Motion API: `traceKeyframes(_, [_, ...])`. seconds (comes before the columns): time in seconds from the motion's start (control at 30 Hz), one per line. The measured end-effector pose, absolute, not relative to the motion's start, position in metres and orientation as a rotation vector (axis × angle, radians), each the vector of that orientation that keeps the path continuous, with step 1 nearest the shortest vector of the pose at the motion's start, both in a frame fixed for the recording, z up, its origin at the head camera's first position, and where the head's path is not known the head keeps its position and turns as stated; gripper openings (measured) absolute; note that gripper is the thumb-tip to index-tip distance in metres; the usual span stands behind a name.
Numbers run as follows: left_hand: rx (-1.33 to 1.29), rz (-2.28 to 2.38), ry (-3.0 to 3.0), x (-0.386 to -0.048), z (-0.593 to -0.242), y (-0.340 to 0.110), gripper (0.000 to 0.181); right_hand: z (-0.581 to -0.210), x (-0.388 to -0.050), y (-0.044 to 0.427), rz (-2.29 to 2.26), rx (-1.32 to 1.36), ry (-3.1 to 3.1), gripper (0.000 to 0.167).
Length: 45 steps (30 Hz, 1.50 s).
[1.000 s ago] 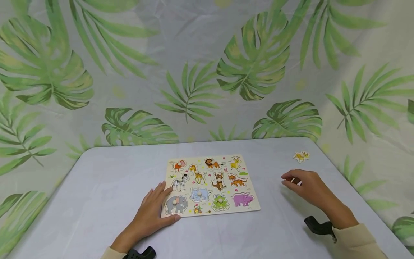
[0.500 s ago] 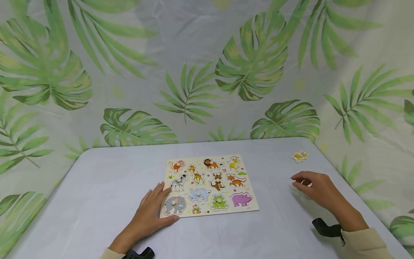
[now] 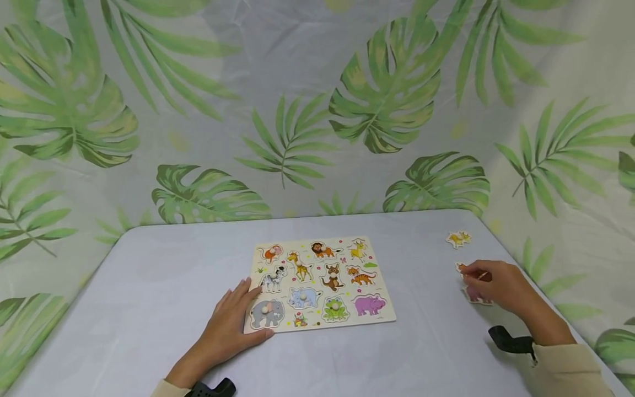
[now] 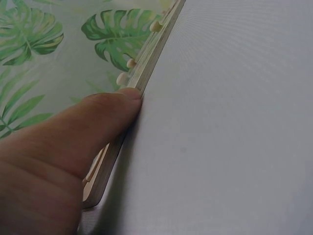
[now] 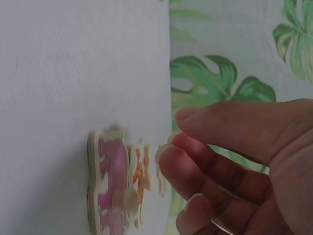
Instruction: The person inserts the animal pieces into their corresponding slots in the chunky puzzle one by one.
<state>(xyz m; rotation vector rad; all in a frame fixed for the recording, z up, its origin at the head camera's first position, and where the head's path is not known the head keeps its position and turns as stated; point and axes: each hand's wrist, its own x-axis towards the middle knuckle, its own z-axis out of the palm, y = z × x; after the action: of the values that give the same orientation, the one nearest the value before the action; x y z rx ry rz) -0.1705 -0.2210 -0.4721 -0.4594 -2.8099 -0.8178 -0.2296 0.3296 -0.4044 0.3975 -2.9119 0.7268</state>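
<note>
A wooden animal puzzle board (image 3: 319,284) lies on the white table, several pieces with round knobs set in it. My left hand (image 3: 228,317) rests at its front left corner, fingers along the left side and thumb (image 4: 112,110) against the front edge. To the right, my right hand (image 3: 501,284) hovers over a purple hippo piece (image 3: 477,296) and an orange tiger piece (image 5: 138,178). Its thumb and bent fingers stand apart, with nothing between them. The hand partly hides both pieces in the head view; knobs stick up from them in the right wrist view.
A yellow antelope-like piece (image 3: 458,239) lies farther back, near the table's right edge. The table (image 3: 188,264) ends at a hanging cloth (image 3: 307,193) with green leaves. A black wrist camera (image 3: 511,340) sits under my right wrist.
My right hand has moved to the right, toward the table's right edge, uncovering parts of the hippo and tiger pieces. The left hand has stayed at the board's corner.
</note>
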Motion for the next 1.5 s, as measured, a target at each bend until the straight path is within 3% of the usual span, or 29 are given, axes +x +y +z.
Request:
traceKeyframes(0.47, [-0.468,-0.805,-2.783,-0.17,-0.471,-0.221,0.092,-0.412,-0.232,0.357,0.688,0.326,-3.056,0.016])
traceKeyframes(1.5, [-0.458,-0.813,-2.792,-0.171,-0.474,-0.221,0.092,-0.414,-0.233,0.36,0.646,0.332,-3.116,0.009])
